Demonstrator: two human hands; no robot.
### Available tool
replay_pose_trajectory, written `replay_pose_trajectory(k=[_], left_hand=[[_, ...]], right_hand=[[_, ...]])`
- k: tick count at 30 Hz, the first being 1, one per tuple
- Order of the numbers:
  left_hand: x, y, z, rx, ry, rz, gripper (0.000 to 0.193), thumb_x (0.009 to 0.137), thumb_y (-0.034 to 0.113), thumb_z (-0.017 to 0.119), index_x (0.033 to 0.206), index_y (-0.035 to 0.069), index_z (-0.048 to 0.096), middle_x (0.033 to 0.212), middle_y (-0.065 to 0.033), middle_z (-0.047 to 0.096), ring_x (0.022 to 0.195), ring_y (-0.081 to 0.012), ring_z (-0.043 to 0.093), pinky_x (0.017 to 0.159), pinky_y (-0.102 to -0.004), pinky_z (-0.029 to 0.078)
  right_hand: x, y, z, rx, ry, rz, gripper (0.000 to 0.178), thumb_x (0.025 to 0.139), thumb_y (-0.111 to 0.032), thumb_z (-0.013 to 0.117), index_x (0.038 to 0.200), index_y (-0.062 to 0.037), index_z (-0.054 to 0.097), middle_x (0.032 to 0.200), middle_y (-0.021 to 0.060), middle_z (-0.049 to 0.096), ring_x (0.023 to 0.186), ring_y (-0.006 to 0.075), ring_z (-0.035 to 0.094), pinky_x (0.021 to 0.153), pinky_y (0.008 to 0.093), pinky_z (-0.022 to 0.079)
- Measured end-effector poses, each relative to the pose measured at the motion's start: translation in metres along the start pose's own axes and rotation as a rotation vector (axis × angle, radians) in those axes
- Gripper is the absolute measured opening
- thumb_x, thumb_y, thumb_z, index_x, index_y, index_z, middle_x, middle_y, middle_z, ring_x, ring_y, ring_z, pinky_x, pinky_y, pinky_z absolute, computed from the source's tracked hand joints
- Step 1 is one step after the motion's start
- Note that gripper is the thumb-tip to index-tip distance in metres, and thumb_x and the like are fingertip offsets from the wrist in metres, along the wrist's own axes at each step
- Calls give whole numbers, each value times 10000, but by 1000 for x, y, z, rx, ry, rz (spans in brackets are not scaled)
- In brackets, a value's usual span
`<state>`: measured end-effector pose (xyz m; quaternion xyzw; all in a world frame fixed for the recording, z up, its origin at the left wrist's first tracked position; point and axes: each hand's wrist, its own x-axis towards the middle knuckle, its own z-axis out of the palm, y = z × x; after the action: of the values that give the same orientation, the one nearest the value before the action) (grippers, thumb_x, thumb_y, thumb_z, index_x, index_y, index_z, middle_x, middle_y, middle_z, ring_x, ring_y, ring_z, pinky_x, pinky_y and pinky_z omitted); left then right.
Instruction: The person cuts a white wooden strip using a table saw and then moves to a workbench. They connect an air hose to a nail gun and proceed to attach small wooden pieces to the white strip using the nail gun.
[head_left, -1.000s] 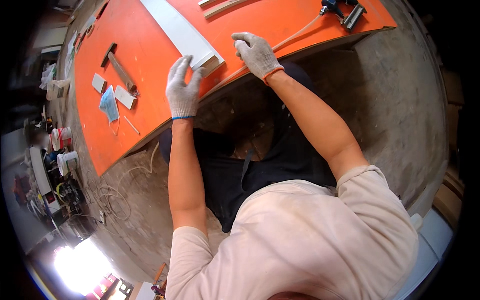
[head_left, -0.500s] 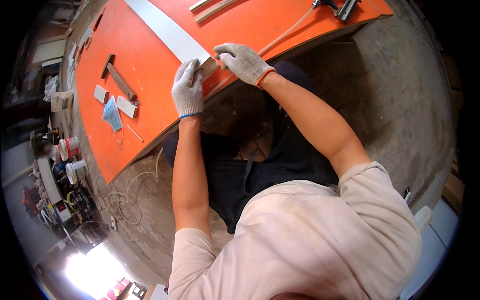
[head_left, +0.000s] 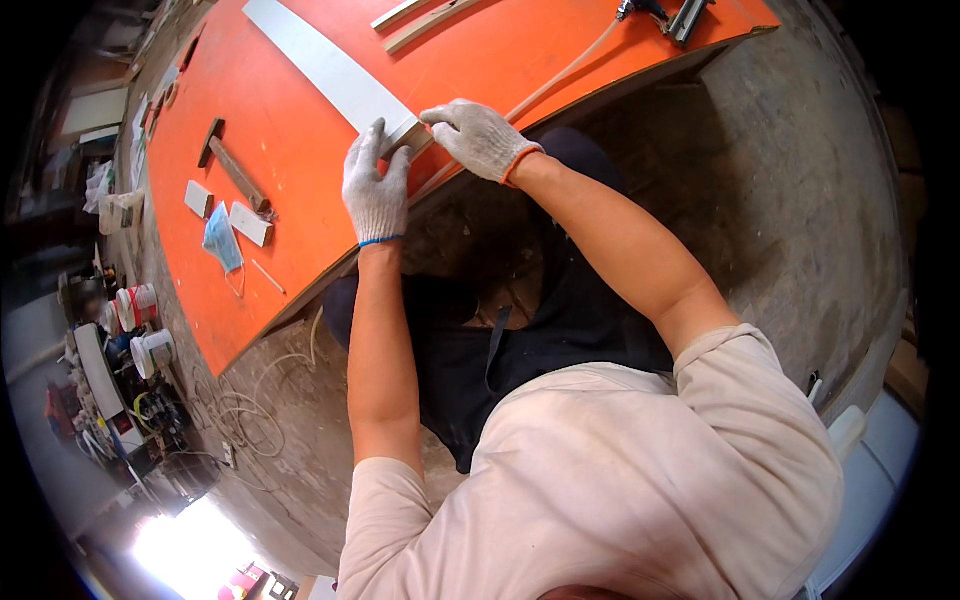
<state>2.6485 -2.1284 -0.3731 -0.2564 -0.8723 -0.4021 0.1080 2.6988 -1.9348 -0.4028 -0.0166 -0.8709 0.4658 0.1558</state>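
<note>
A long white board [head_left: 325,62] lies on the orange table [head_left: 300,190], its near end by the table's front edge. My left hand [head_left: 376,192], in a whitish knit glove with a blue cuff, is at the left corner of that end. Its thumb and forefinger are spread apart, touching or almost touching the board. My right hand [head_left: 484,140], gloved with an orange cuff, has its fingers curled together at the board's right corner. Whatever is between those fingertips is too small to make out.
Left on the table lie a hammer [head_left: 235,168], two white blocks [head_left: 250,224], a blue face mask [head_left: 222,238] and a thin stick [head_left: 268,276]. Wooden strips [head_left: 432,24] are at the back. A hose [head_left: 570,70] runs to an air tool [head_left: 685,20]. White buckets [head_left: 152,352] stand far left.
My left fingers have spread from lying together on the board's corner to a wider gap. My right hand has shifted slightly left and down, staying by the right corner.
</note>
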Motion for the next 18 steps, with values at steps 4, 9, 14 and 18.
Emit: replay_pose_trajectory(k=[4,9,14,18], left_hand=[[4,2,-2,110,-6,105,438,961,104,814,1386,22,747,1407,-191,727,1317,-329,697,1129,-425,559],[5,-13,7,65,-23,110,342,942,78,818,1277,13,788,1389,-179,729,1337,-345,675,1134,-434,556],[4,-15,7,-55,-41,23,307,933,39,813,1238,4,801,1403,-169,729,1343,-327,674,1126,-426,565],[5,-17,5,-55,-66,15,334,964,24,785,1295,-24,783,1421,-164,728,1309,-291,703,1099,-397,585]], right_hand=[[-2,-3,-2,4,4,-13,414,1041,-226,525,1276,-4,784,1190,280,767,1164,428,715,1070,519,555],[-2,-8,-5,33,-33,-9,416,1025,-212,525,1299,-34,782,1188,279,768,1160,428,717,1063,522,558],[-3,-13,-14,13,-134,15,401,1046,-200,549,1351,-35,749,1221,239,762,1215,388,690,1080,495,543],[-3,-10,-13,26,-136,-6,414,1041,-178,542,1379,-40,737,1215,243,756,1174,395,706,1067,493,551]])
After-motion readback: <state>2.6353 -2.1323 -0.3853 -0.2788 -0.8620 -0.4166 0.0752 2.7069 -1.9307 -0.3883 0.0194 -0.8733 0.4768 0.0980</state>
